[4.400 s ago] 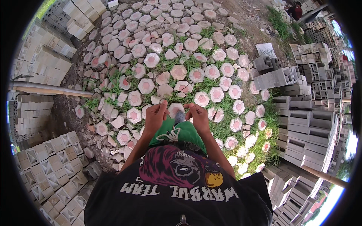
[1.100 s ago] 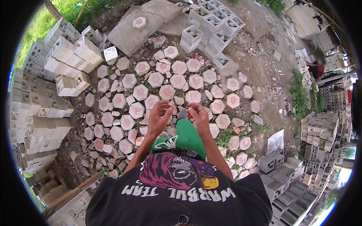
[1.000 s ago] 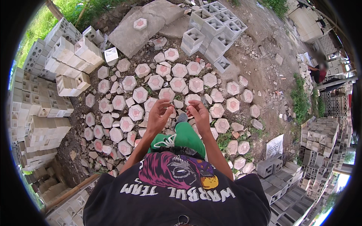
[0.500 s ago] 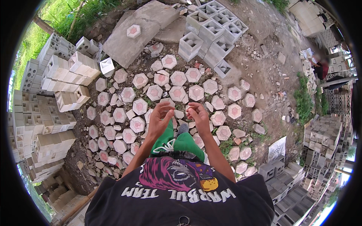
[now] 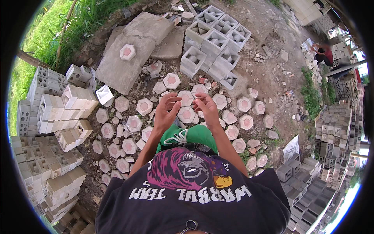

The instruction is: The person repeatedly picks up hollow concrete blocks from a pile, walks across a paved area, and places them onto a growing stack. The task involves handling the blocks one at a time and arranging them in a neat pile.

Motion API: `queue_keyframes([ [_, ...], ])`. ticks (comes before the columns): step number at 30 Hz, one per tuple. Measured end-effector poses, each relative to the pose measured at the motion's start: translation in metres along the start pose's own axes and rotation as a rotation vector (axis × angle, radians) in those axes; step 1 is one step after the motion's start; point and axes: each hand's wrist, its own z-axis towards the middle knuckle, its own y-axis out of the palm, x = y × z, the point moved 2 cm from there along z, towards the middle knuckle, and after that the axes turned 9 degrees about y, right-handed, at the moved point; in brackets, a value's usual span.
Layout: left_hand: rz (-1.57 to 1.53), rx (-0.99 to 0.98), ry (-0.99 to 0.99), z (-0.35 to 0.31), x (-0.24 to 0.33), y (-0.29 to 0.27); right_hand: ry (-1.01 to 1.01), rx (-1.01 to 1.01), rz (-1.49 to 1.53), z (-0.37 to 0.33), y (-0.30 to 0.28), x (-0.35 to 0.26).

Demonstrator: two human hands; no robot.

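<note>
Both of my hands are raised in front of my body, above the ground, a short gap between them. My left hand [image 5: 167, 111] has loosely curved fingers, the thumb apart from them, and holds nothing. My right hand [image 5: 206, 109] is also empty, its fingers bent inward and apart. Below and beyond them lie hexagonal concrete pavers with pinkish centres; the nearest are a paver [image 5: 186, 114] between my hands and another paver [image 5: 186, 98] just past it. Neither hand appears to touch one.
A concrete slab [image 5: 117, 64] bearing one hexagonal paver [image 5: 127, 52] lies at the far left. Hollow blocks [image 5: 216, 43] are grouped beyond my hands. Block stacks [image 5: 58, 156] line the left, more blocks [image 5: 304, 191] the right. A person [image 5: 324, 54] sits far right. Rubble litters the soil.
The view has shifted forward, so the slab, grey blocks and pavers sit lower and the nearer pavers pass under my body. My hands keep nearly the same pose, still empty.
</note>
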Motion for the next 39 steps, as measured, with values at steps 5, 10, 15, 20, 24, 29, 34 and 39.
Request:
queue_keyframes([
  [5,0.005,-0.032,-0.023,0.037,-0.01,-0.022,0.019,0.064,-0.019,0.042,0.012,-0.01],
  [10,0.025,-0.014,-0.043,0.068,-0.017,-0.031,0.07,0.087,-0.027,0.077,0.006,-0.012],
  [15,0.019,0.027,-0.082,0.112,-0.026,-0.03,0.098,0.037,-0.021,0.128,-0.001,-0.017],
  [20,0.023,0.062,-0.096,0.172,-0.047,-0.026,0.103,0.007,-0.028,0.194,-0.011,-0.038],
  [24,0.034,0.091,-0.107,0.236,-0.054,-0.013,0.084,0.003,-0.021,0.255,-0.037,-0.062],
  [29,0.083,0.052,-0.103,0.303,-0.064,0.002,0.039,0.019,-0.01,0.323,-0.072,-0.096],
  [34,0.11,-0.018,-0.169,0.344,-0.072,0.012,0.037,0.079,0.022,0.358,-0.095,-0.102],
  [39,0.163,-0.15,-0.207,0.389,-0.091,0.011,0.093,0.174,0.092,0.388,-0.101,-0.093],
])
